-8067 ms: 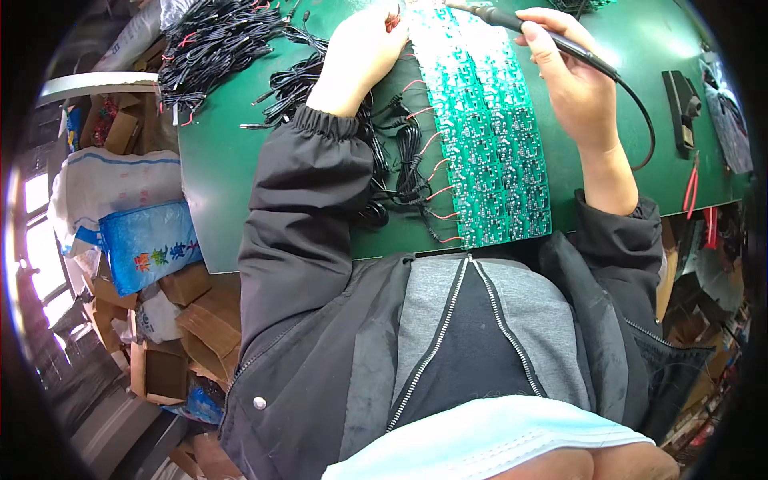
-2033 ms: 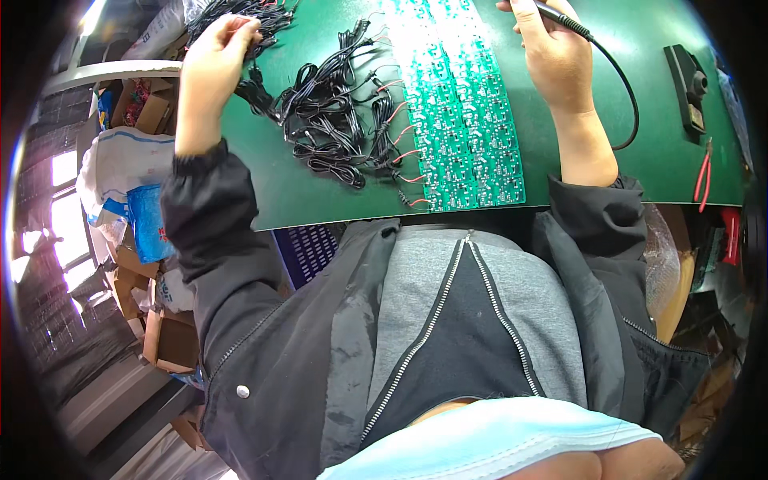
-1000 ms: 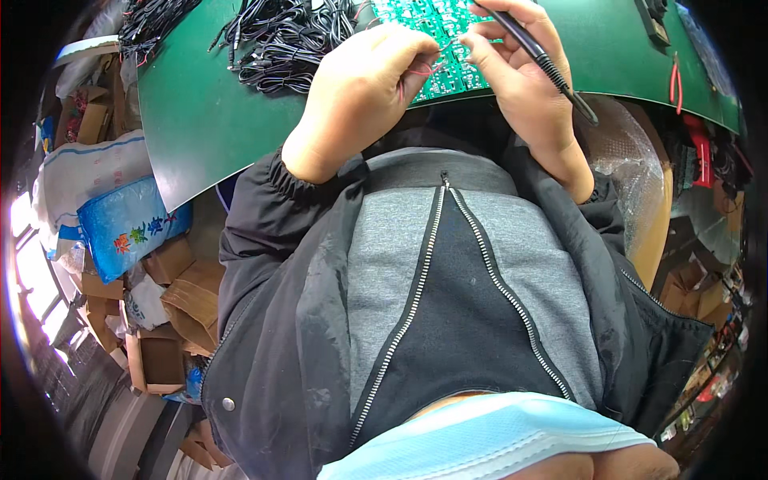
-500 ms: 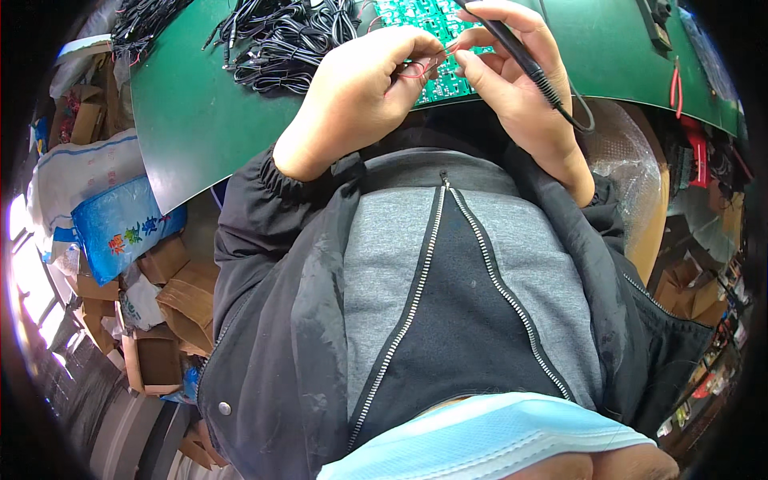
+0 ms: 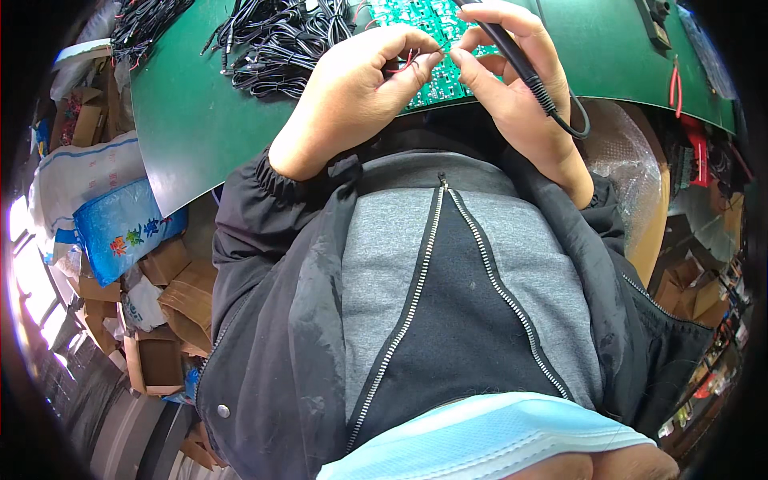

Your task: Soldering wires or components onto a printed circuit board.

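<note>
Between the closed thumb and forefinger of the left hand point(image 5: 352, 92), a thin red-insulated wire point(image 5: 406, 66) shows in a small loop, with a dark strand beside it. The right hand point(image 5: 508, 94) grips a slim black pen-shaped tool point(image 5: 512, 54), which lies aslant across the palm side of the forefinger, its front end cut off by the upper edge. Its thumb and middle fingertip stand narrowly apart, just beside the left fingertips; whether they touch the strand is too small to tell.

Taking those fingertips as the clock's centre, a green printed circuit board point(image 5: 442, 88) lies beneath them and stretches toward 12 on a smooth green tabletop point(image 5: 176, 120). The tool's dark flexible cord point(image 5: 586, 124) bends round at 4 o'clock. At 9, near the left hand, sit coiled black cables point(image 5: 276, 52); farther out that way lies a second black cable heap with reddish ends point(image 5: 144, 28). Near 3 are a black blocky device point(image 5: 654, 22) and a slim red-handled tool point(image 5: 676, 86). Clear bubble wrap point(image 5: 628, 152) is at 4, off the table, while a blue plastic bag point(image 5: 120, 232) rests at 8 and open brown cardboard boxes point(image 5: 188, 308) between 7 and 8.
</note>
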A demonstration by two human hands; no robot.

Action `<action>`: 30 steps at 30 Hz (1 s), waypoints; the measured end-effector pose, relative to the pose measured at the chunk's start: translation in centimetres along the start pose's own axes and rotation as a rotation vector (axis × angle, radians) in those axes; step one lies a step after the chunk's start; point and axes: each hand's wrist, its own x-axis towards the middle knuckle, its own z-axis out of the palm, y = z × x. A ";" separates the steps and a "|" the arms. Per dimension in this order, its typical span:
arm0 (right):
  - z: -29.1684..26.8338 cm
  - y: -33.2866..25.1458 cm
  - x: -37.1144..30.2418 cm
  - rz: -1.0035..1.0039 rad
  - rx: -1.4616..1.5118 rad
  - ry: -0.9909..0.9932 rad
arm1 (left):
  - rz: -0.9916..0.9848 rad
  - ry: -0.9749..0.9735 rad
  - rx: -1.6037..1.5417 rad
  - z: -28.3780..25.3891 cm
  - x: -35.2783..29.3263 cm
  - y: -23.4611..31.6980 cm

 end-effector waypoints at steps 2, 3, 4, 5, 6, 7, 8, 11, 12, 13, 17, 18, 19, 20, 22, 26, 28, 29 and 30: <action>-0.2 -0.1 -0.1 -0.009 -0.010 -0.002 | 0.040 0.019 0.030 0.1 0.3 0.3; -0.4 -0.3 -0.3 0.040 -0.021 -0.009 | 0.119 0.070 0.118 0.2 0.6 0.6; -0.6 -0.5 -0.5 0.089 -0.033 -0.016 | 0.198 0.121 0.203 0.2 0.9 1.1; -0.8 -0.7 -0.6 0.097 -0.033 -0.015 | 0.195 0.116 0.199 0.2 1.5 1.8; -1.0 -1.0 -0.6 0.046 -0.109 0.025 | 0.245 0.101 0.218 0.0 2.2 2.8; -1.1 -1.3 -0.9 -0.002 -0.188 0.065 | 0.296 0.085 0.235 0.0 2.6 3.3; -1.3 -1.7 -1.5 0.178 0.066 0.051 | 0.293 0.075 0.227 0.2 2.7 3.0; -3.8 -1.2 -3.3 0.183 -0.033 -0.154 | 0.246 -0.085 0.318 1.1 1.6 1.7; -4.5 -1.2 -4.2 0.268 -0.009 -0.120 | 0.277 -0.024 0.360 1.8 1.0 1.0; -5.0 -1.5 -4.9 0.249 -0.074 -0.053 | 0.307 0.038 0.402 2.2 0.6 0.4; -7.9 -3.5 -5.1 0.218 -0.235 0.008 | 0.161 -0.069 0.308 1.9 1.1 1.2; -8.9 -3.6 -5.2 0.246 -0.208 0.021 | 0.096 -0.081 0.311 1.5 1.4 2.7; -9.6 -3.6 -5.3 0.274 -0.180 0.035 | 0.093 -0.082 0.312 1.7 1.4 2.5; -9.9 -3.8 -5.2 0.271 -0.193 0.064 | 0.086 -0.073 0.326 2.0 1.3 2.0; -10.6 -4.4 -5.4 0.304 -0.180 0.054 | 0.087 -0.069 0.335 2.3 1.2 1.3; -10.4 -6.4 -5.2 0.417 -0.122 -0.006 | 0.129 -0.035 0.305 2.5 1.2 0.9; -10.2 -6.6 -5.2 0.404 -0.087 -0.029 | 0.136 -0.037 0.297 2.5 1.2 1.0; -10.1 -6.6 -5.1 0.404 -0.113 -0.037 | 0.133 -0.040 0.309 2.5 1.1 1.0; -10.0 -6.6 -5.1 0.405 -0.140 -0.043 | 0.132 -0.044 0.320 2.5 1.1 0.9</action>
